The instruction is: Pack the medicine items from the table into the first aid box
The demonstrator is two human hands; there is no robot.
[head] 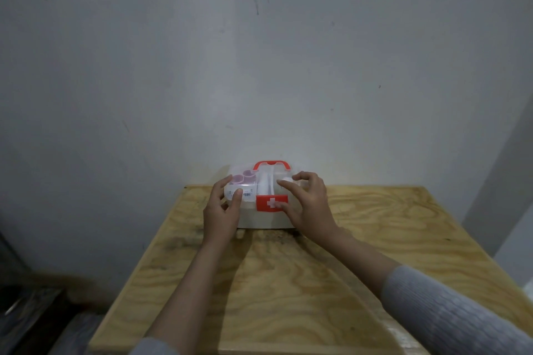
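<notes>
I see the first aid box (265, 196) sitting at the far edge of the plywood bench (288, 282), close against the grey wall (259, 66). Its clear lid (248, 181) is down over the white base, and the red handle (271, 166) stands up at the back. Through the lid I can make out two pinkish round caps (242, 177) on the left side and some pale items in the middle and on the right (too blurred for me to name).

My left hand (222, 216) rests on the box's left front corner, fingers (238, 199) spread loosely over the lid, thumb out on the corner's far side; it presses rather than grips. My right hand (307, 204) lies over the right half of the lid, fingers curled and apart on top, with the thumb pushing on the red latch (266, 203) that carries the white cross. Neither hand encloses anything.

Both forearms reach across the bench, and a grey ribbed sleeve (461, 317) covers the right one. I see nothing loose on the bench around the box.
</notes>
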